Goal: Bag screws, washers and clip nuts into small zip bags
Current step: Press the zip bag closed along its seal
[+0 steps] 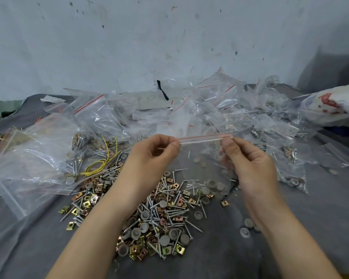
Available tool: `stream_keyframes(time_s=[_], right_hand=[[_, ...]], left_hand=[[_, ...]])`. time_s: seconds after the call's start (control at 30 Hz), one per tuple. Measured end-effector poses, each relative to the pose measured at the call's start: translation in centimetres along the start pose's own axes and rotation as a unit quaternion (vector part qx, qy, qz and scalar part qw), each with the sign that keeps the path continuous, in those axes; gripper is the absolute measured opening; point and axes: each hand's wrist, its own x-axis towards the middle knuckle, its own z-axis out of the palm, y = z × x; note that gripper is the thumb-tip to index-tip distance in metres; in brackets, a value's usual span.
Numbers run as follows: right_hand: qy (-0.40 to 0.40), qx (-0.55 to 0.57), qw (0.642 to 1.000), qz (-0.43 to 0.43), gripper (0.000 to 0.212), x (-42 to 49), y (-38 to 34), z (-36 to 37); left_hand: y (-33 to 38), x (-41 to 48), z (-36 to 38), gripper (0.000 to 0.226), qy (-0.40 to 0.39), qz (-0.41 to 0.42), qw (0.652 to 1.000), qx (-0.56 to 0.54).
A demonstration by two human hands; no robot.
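With the left hand (153,156) and the right hand (250,164) each pinching one end of the zip bag (201,156) strip, an unpressed gap between them may let the washers (212,185) spill.

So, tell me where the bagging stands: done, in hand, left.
Done: filled bags lie heaped behind. In hand: the left hand and right hand pinch the zip strip of a small bag with parts inside. Left: a big loose pile of screws, washers and clip nuts on the grey cloth.
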Motion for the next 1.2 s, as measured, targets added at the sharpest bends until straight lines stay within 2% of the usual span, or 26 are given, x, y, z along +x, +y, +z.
stream_keyframes(time_s=[0.37,0.57,0.73,1.2], right_hand=[[-0.003,0.034,0.999,0.0,0.026,-0.18,-0.14,0.15],[-0.02,0.03,0.999,-0.003,0.019,-0.29,-0.15,0.41],[-0.012,0.04,0.999,0.005,0.03,-0.19,-0.05,0.38],[-0.04,0.031,0.999,-0.001,0.029,-0.29,-0.08,0.54]], left_hand=[[0.44,-0.25,-0.22,0.013,-0.007,0.006,1.0,-0.002],[0.61,-0.24,-0.12,0.017,0.006,0.021,0.999,0.025],[0.73,-0.38,0.12,0.016,-0.022,0.018,1.0,0.007],[0.72,-0.39,-0.15,0.017,-0.01,0.037,0.999,0.021]])
